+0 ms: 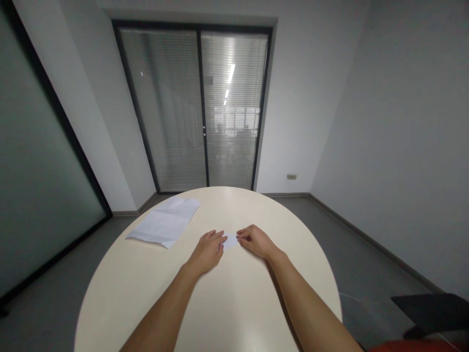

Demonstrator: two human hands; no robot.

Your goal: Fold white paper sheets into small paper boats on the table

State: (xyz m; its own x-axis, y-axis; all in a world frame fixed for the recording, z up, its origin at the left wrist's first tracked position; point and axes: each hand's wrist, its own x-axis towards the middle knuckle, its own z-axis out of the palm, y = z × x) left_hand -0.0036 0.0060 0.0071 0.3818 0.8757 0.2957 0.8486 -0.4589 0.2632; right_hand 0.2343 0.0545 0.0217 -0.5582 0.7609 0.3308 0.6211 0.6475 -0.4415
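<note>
Between my two hands lies a small white piece of paper (230,241), flat on the pale round table (234,303). Its left end is under the fingers of my left hand (207,251), which holds it with the thumb at the near edge. My right hand (255,240) pinches the right end with bent fingers. Both ends of the piece are partly hidden by the fingers. Further left on the table, apart from my hands, is a large creased white sheet of paper (166,220).
The table's curved far edge faces a glass door (164,112) with blinds. A dark flat object (432,310), perhaps part of a chair, stands at the lower right above something red. Grey floor (370,264) surrounds the table, and a wall socket (291,177) sits low behind it.
</note>
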